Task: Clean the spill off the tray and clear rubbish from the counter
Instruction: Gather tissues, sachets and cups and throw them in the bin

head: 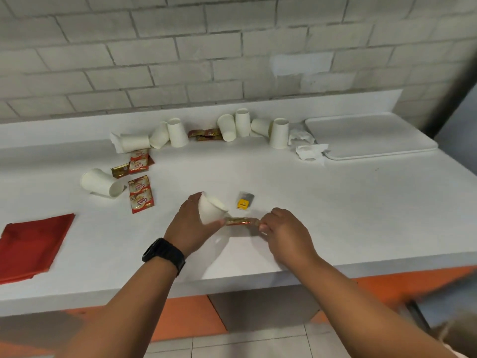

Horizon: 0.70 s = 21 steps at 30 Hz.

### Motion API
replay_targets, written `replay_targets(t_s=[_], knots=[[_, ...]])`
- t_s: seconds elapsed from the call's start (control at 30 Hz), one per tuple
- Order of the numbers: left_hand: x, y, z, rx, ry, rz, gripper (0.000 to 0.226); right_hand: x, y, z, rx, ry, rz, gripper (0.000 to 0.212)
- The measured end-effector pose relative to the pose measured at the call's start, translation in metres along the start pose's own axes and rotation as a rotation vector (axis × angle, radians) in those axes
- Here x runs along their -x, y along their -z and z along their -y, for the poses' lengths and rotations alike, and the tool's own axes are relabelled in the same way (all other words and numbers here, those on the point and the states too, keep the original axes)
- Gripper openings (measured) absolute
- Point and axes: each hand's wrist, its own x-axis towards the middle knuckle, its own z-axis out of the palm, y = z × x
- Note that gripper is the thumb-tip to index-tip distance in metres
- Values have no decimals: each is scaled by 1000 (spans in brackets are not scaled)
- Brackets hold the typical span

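Note:
My left hand (191, 226) grips a white paper cup (210, 208), tilted with its mouth toward the right. My right hand (280, 232) pinches one end of a gold and red sachet (238, 221); the sachet's other end lies at the cup's mouth beside my left thumb. A white tray (369, 136) sits at the back right of the white counter (335, 202). Two crumpled white tissues (307, 148) lie at the tray's left edge. A small yellow and grey packet (244, 201) lies just beyond my hands.
Several white paper cups (242, 129) stand or lie along the back wall, one more cup (102, 182) on its side at the left. Red sachets (140, 193) are scattered at the left. A red cloth (31, 245) lies at the front left. The counter's front edge runs below my wrists.

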Motion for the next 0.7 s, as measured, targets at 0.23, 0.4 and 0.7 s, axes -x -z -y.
replay_targets(t_s=[0.23, 0.4, 0.7], knots=[[12, -82, -87, 146, -124, 180, 73, 47, 64, -86, -109, -166, -147, 13], [29, -149, -151, 217, -191, 305, 74, 97, 105, -157, -178, -309, -293, 13], [66, -281, -250, 308, -241, 646, 60, 243, 132, -276, -146, -723, -383, 13]])
